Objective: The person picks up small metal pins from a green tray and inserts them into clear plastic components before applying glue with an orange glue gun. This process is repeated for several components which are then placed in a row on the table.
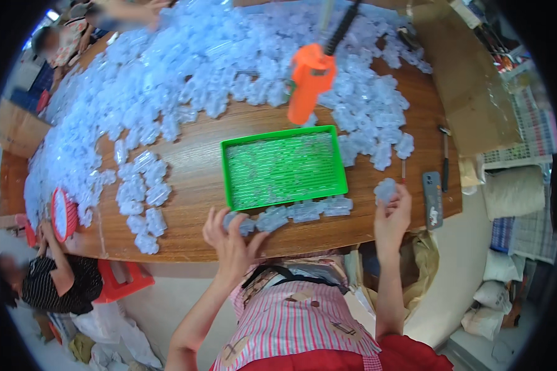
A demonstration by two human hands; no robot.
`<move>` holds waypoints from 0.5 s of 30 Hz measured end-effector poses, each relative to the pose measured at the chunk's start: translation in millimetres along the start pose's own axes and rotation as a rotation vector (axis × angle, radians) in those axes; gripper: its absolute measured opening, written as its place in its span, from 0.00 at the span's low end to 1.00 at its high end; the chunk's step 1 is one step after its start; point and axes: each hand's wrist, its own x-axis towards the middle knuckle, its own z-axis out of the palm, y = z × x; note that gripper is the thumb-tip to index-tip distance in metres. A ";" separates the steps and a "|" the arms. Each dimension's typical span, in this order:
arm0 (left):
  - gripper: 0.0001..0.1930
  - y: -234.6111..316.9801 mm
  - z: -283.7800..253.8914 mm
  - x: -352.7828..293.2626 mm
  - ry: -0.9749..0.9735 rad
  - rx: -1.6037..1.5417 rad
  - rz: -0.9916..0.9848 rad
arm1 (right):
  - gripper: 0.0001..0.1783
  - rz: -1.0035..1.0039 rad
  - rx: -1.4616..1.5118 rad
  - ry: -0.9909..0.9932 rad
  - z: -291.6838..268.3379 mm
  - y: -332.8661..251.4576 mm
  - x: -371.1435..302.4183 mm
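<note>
My right hand pinches a translucent bluish plastic piece above the right part of the table. At the near edge, my left hand has its fingers and thumb around a similar plastic piece, at the left end of a short row of plastic pieces. Just beyond that row lies a green tray with a ribbed bottom and small, clear bits scattered inside. An orange tool hangs from a dark coiled cord above the tray's far side.
A large heap of plastic pieces covers the far and left table; a smaller group lies nearer. At right are a grey phone-like object, a black-handled hammer and a cardboard sheet. People sit at left, near a red basket.
</note>
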 end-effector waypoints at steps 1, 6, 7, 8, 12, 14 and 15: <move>0.32 -4.3 0.1 0.9 0.006 -0.001 -0.004 | 0.20 -0.066 -0.126 -0.008 2.0 7.9 -3.9; 0.32 -6.4 0.4 5.0 -0.003 -0.027 -0.036 | 0.09 -0.487 -0.354 -0.032 5.1 28.2 -28.7; 0.33 -6.1 2.9 4.4 -0.021 -0.059 -0.058 | 0.09 -0.499 -0.347 -0.045 4.0 28.5 -32.4; 0.33 -5.6 3.7 3.1 -0.037 -0.080 -0.082 | 0.09 -0.516 -0.351 -0.051 4.4 27.5 -35.3; 0.36 -0.3 -6.6 -2.8 -0.036 -0.141 -0.139 | 0.09 -0.534 -0.341 -0.060 1.6 30.3 -45.7; 0.41 -4.2 -16.4 -5.7 -0.073 -0.251 -0.223 | 0.09 -0.571 -0.316 -0.049 -2.3 29.2 -44.4; 0.43 -4.8 -22.3 -6.1 -0.087 -0.224 -0.221 | 0.09 -0.567 -0.314 -0.051 -3.8 26.8 -44.6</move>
